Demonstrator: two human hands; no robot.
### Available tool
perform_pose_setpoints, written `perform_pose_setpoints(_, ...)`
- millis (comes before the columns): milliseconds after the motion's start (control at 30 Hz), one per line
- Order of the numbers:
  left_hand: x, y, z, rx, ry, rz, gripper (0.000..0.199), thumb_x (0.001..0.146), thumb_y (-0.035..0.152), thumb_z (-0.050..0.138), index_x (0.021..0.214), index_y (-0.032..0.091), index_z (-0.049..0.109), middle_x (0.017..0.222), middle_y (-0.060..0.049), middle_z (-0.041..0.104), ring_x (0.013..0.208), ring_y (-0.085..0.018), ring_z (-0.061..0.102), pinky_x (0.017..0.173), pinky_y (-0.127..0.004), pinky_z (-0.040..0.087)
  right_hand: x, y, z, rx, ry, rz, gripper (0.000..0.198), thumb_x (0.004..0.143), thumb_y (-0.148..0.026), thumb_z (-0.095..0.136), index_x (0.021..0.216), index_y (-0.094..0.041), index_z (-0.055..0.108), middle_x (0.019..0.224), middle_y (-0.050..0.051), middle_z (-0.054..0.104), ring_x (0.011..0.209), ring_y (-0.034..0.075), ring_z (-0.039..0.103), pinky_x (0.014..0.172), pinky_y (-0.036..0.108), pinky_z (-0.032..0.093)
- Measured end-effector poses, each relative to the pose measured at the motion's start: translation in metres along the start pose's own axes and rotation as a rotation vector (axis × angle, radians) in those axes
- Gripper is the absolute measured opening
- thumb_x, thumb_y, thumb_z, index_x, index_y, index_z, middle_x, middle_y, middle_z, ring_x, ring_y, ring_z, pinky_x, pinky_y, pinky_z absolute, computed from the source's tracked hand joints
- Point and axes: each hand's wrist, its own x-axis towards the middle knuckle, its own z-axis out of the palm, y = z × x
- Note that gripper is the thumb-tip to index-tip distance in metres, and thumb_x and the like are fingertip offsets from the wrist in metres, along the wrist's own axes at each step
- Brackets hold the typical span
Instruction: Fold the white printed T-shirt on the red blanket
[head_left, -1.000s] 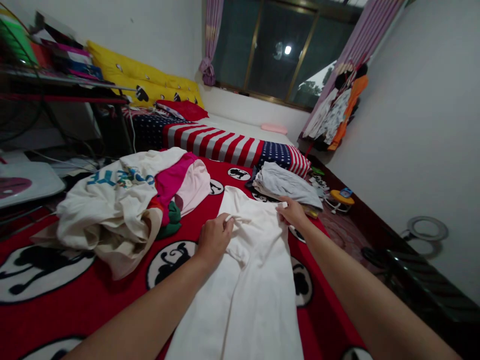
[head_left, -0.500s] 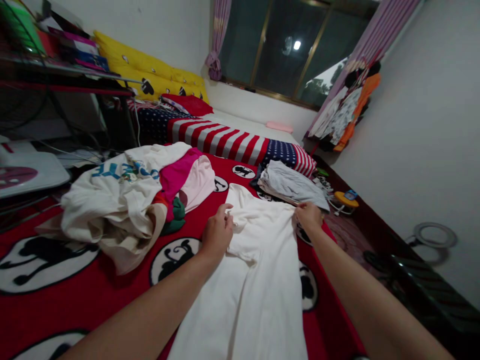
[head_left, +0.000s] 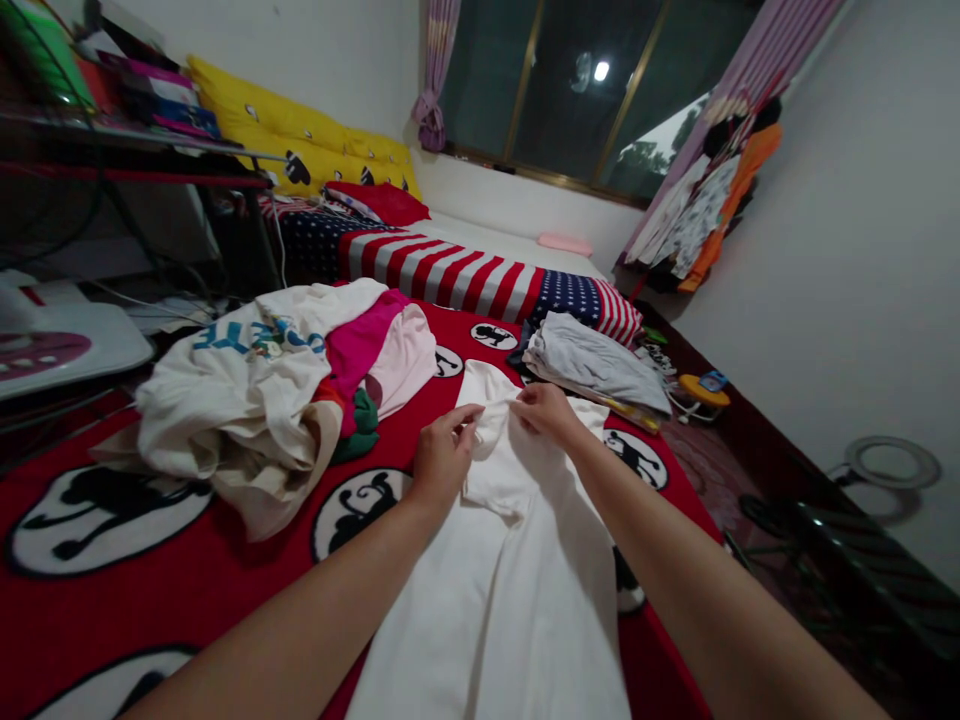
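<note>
A white shirt lies lengthwise on the red blanket, its upper end away from me and one sleeve laid over its body. My left hand pinches cloth at the shirt's upper left edge. Thumb and fingers of my right hand are closed on the fabric near the collar, a short way right of the left hand. The fingertips partly cover the cloth they hold.
Left of the shirt is a loose heap of clothes. Folded grey clothing lies beyond it on the right. A bed with a striped cover stands behind, and a stool is at the right.
My right hand has moved left from the shirt's right shoulder to near the collar, close to my left hand. The left hand has barely moved. The view has shifted slightly.
</note>
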Motion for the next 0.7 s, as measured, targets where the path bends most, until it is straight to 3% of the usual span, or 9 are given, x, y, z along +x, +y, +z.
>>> perform_pose_setpoints(200,0.000,0.002,0.001,-0.012,0.071,0.047,0.042,0.087,0.023,0.052,0.129,0.018,0.050,0.129,-0.013,0.054,0.109,-0.022,0.058,0.080,-0.031,0.054,0.002,0.012,0.018,0.030,0.173,0.066,0.015,0.074,-0.020,0.053,0.085,-0.014,0.061,0.060,0.001,0.064,0.047,0.011,0.055,0.050,0.021,0.042)
perform_pose_setpoints(300,-0.001,0.005,0.000,0.079,0.088,0.142,0.045,0.087,0.018,0.050,0.131,0.018,0.046,0.139,-0.013,0.044,0.126,-0.023,0.046,0.096,-0.035,0.048,-0.005,0.011,0.025,0.004,0.254,0.039,0.022,0.073,-0.019,0.054,0.093,-0.015,0.061,0.071,0.003,0.066,0.060,0.013,0.059,0.060,0.024,0.045)
perform_pose_setpoints(367,-0.003,0.007,0.000,0.198,0.020,0.252,0.041,0.087,0.014,0.047,0.127,0.020,0.050,0.140,-0.009,0.045,0.132,-0.022,0.039,0.109,-0.039,0.037,-0.012,0.007,0.026,-0.030,0.310,-0.083,0.020,0.075,-0.019,0.051,0.092,-0.016,0.063,0.080,0.004,0.067,0.068,0.015,0.060,0.067,0.025,0.045)
perform_pose_setpoints(433,-0.006,0.009,0.001,0.326,-0.134,0.349,0.039,0.088,0.015,0.045,0.126,0.022,0.053,0.141,-0.006,0.046,0.135,-0.021,0.035,0.114,-0.041,0.029,-0.020,0.003,0.023,-0.077,0.309,-0.248,0.017,0.076,-0.019,0.050,0.085,-0.017,0.064,0.083,0.004,0.067,0.073,0.015,0.060,0.071,0.026,0.045)
perform_pose_setpoints(500,-0.011,0.007,0.005,0.459,-0.292,0.351,0.044,0.089,0.026,0.049,0.132,0.020,0.048,0.147,-0.008,0.040,0.139,-0.024,0.029,0.115,-0.044,0.025,-0.026,0.006,0.015,-0.117,0.266,-0.344,0.017,0.077,-0.018,0.049,0.082,-0.018,0.065,0.082,0.004,0.066,0.073,0.015,0.059,0.070,0.026,0.044)
perform_pose_setpoints(600,-0.017,0.002,0.011,0.643,-0.377,0.225,0.075,0.083,0.053,0.054,0.144,0.014,0.035,0.154,-0.015,0.024,0.144,-0.030,0.014,0.116,-0.048,0.017,-0.031,0.024,-0.008,-0.212,0.332,-0.277,0.019,0.077,-0.019,0.049,0.085,-0.017,0.066,0.085,0.005,0.067,0.070,0.015,0.059,0.068,0.026,0.044)
perform_pose_setpoints(700,-0.020,0.000,0.016,0.719,-0.368,0.176,0.085,0.079,0.066,0.051,0.145,0.016,0.034,0.156,-0.013,0.018,0.145,-0.030,0.005,0.117,-0.047,0.011,-0.031,0.053,-0.034,-0.399,0.484,-0.087,0.020,0.078,-0.026,0.053,0.088,-0.017,0.068,0.093,0.008,0.066,0.071,0.017,0.058,0.068,0.029,0.043)
